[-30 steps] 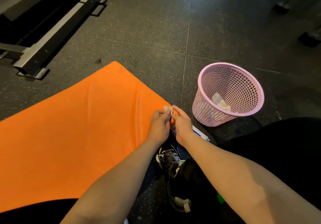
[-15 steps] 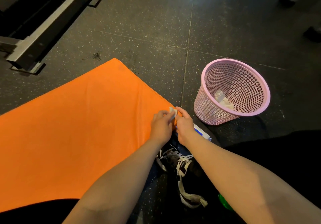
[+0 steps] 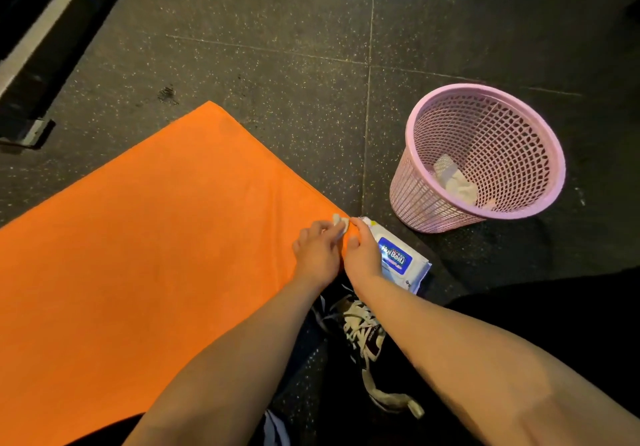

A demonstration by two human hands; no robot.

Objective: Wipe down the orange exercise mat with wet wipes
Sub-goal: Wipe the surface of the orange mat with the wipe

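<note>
Pinching a small crumpled wet wipe [image 3: 340, 224] with left hand [image 3: 317, 251], fingers curled onto it. Pinching the same wipe from the other side with right hand [image 3: 362, 253], thumb and forefinger closed on it; hands side by side, close together. Held over the right edge of the orange mat [image 3: 156, 255], near its far corner. Spread flat on the dark speckled floor [image 3: 277, 47], filling the left of the view. Just right of the right hand, partly hidden under it: white wipes pack [image 3: 398, 260] with blue label, lying on the floor beside the mat's edge; touching it or not, cannot tell. Beyond the pack, apart from it: pink mesh basket [image 3: 420, 200] standing on the floor, crumpled white wipes [image 3: 453, 179] at its bottom. Below the hands, between the forearms: black-and-white laced shoe [image 3: 363, 331]. Far upper left: grey metal frame [image 3: 38, 30] on the floor.
</note>
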